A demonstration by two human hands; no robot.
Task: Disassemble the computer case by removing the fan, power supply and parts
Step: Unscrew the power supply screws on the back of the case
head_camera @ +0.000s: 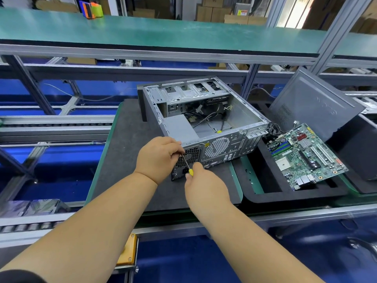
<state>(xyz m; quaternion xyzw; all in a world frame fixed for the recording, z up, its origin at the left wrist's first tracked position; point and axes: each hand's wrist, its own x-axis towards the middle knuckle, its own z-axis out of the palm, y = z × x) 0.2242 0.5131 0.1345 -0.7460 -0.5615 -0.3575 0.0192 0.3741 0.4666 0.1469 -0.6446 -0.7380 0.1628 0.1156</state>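
Backing out the rear power supply screws is the step here, going by the setup. The right hand (204, 181) is closed around the yellow handle of a small screwdriver (188, 164), and the left hand (159, 155) is pinched on the shaft just above it, steering the tip into the back panel of the computer case (204, 117). The tip itself is hidden behind the left fingers, so I can't tell if it's seated in a screw head.

The power supply (179, 128) still sits in the case corner right behind the left hand, its mesh vent and power socket facing the person. The case lies open side up on the dark mat of the desk (126, 160). Out past the right hand, the motherboard (306, 156) is already out and lying in a foam tray (265, 193), with the side panel (312, 103) propped up beyond it.

Tips for doing this well, imo:
- Keep the driver dead in line with the screw and push in before turning, or the head strips.
- Let the left hand only guide the shaft, and be ready to catch the screw.
- Leave one screw for last so the unit doesn't sag.
- Loose cables (206, 117) inside look like they could snag, so check they're free before sliding it out.
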